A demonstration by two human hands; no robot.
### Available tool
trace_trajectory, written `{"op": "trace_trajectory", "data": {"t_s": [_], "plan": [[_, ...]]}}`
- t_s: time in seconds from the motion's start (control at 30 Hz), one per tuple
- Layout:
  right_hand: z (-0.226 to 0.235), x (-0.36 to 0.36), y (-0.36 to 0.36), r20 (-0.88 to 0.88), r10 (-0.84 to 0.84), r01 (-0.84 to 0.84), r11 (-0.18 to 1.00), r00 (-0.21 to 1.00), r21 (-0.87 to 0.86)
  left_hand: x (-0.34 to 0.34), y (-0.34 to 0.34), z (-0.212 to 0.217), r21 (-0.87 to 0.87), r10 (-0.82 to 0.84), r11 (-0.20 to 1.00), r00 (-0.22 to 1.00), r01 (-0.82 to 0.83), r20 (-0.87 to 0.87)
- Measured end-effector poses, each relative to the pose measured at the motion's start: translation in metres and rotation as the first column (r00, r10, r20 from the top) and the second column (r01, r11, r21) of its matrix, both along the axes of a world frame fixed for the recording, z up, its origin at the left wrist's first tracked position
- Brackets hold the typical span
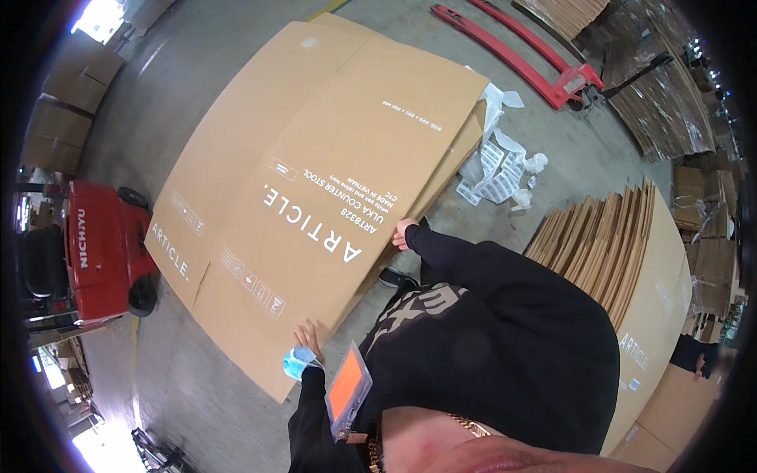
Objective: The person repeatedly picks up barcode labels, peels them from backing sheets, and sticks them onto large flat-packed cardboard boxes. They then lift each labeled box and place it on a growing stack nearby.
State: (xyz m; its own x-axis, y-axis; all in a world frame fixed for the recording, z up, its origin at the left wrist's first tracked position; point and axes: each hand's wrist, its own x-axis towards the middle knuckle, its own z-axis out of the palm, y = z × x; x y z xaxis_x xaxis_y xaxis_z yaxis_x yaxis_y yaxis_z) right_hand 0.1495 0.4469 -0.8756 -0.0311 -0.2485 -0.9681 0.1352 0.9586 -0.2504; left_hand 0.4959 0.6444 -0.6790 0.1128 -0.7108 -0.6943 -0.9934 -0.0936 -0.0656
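A large flattened brown cardboard box [331, 158] with white printing lies tilted over more flat cardboard sheets [236, 118] on the concrete floor. My left hand [307, 337] rests on its near lower edge, fingers on the board, with a light blue crumpled item [295, 364] at the wrist. My right hand [404, 232], coming out of a black sleeve, grips the same sheet's near edge further right. My black shoe [396, 277] stands just beside the board's edge.
A red powered pallet truck [102, 248] stands at the left and a red hand pallet jack [544, 67] at the top right. White plastic scraps [497, 169] lie past the sheets. Flat boxes stand on edge [615, 244] at right. Another person [702, 359] is at the lower right. An orange badge [347, 385] hangs on my chest.
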Motion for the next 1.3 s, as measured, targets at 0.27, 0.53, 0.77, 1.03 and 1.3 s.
{"op": "trace_trajectory", "data": {"t_s": [0.27,0.53,0.77,1.03,1.3], "plan": [[0.045,-0.070,-0.007,0.057,0.306,-0.304,0.952,0.950,-0.030,-0.062,-0.081,0.000,0.101,0.081,0.993,0.956,-0.054,-0.282],[0.030,-0.233,0.059,-0.057,-0.218,0.216,0.976,0.974,-0.029,-0.222,-0.152,-0.063,-0.008,0.033,0.999,0.733,-0.052,-0.679],[-0.003,-0.321,0.078,-0.062,-0.446,0.449,0.891,0.893,0.057,-0.344,-0.236,-0.111,-0.067,-0.116,0.993,0.682,0.098,-0.722],[-0.123,-0.479,0.003,-0.267,-0.458,0.334,0.853,0.848,-0.402,-0.598,-0.330,-0.242,0.098,0.068,0.995,0.569,0.023,-0.819],[-0.156,-0.651,-0.182,-0.487,-0.380,-0.287,0.474,0.786,-0.833,-0.811,-0.411,-0.354,0.084,0.164,0.965,0.326,-0.248,-0.931]]}}
